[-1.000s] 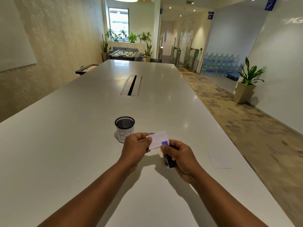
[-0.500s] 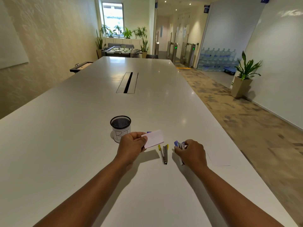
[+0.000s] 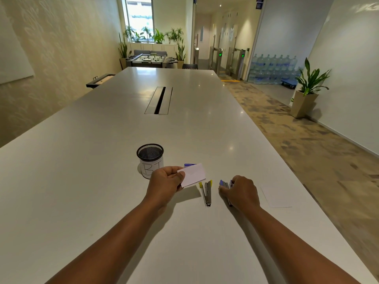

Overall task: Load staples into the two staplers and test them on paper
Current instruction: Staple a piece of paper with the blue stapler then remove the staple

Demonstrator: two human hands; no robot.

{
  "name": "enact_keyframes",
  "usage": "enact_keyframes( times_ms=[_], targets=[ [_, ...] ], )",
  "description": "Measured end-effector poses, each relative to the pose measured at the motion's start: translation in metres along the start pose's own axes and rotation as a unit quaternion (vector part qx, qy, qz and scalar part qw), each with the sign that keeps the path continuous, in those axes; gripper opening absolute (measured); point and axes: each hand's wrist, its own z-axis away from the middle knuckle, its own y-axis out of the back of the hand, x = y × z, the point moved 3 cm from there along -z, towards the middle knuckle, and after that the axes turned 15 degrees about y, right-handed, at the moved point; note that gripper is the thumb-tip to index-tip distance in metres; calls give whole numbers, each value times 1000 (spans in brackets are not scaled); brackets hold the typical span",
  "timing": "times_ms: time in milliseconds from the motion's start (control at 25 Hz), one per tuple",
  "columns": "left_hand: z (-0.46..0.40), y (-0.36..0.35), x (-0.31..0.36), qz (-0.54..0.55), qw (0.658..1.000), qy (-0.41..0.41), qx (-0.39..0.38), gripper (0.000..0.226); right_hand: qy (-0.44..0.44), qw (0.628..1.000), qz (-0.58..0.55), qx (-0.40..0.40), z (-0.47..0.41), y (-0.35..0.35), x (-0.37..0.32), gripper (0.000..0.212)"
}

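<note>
My left hand [image 3: 166, 183] pinches a small white slip of paper [image 3: 192, 174] just above the table. A yellow-tipped metal stapler [image 3: 206, 192] lies on the white table [image 3: 102, 181] between my hands. My right hand [image 3: 241, 191] curls over a blue stapler [image 3: 224, 184] that rests on the table; most of it is hidden under the fingers. A small blue staple box [image 3: 189, 165] peeks out behind the paper slip.
A black mesh cup [image 3: 150, 159] marked "BT" stands just left of my left hand. A white sheet of paper [image 3: 275, 196] lies to the right of my right hand. A cable slot [image 3: 159, 100] runs along the table's middle. The table's right edge borders carpeted floor.
One second ago both hands held the paper and blue stapler together. My right hand has since carried the blue stapler rightward and down onto the table, uncovering the yellow stapler; the left hand keeps the paper.
</note>
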Motion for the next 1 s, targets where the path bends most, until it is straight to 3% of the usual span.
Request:
enact_keyframes(
  times_ms=[240,320,480,720,800,880,1000],
  targets=[
    [-1,-2,1,3,1000,5,-5,12,7,1000,23,-9,4,4,-2,47],
    [0,-2,4,3,1000,4,-12,13,41,999,26,22,6,14,-12,57],
    [3,-4,13,2,1000,0,-25,19,249,962,-52,94,14,36,-59,64],
    [13,-11,25,3,999,-24,-46,15,426,886,-41,181,27,55,-93,22],
    [16,-13,28,21,997,-34,-61,17,363,905,-117,187,27,56,-95,18],
    [17,-14,28,31,997,-36,-57,21,212,924,-280,149,24,54,-94,17],
    [19,-17,23,6,997,-40,-61,12,47,879,-465,97,24,48,-90,16]
  ],
)
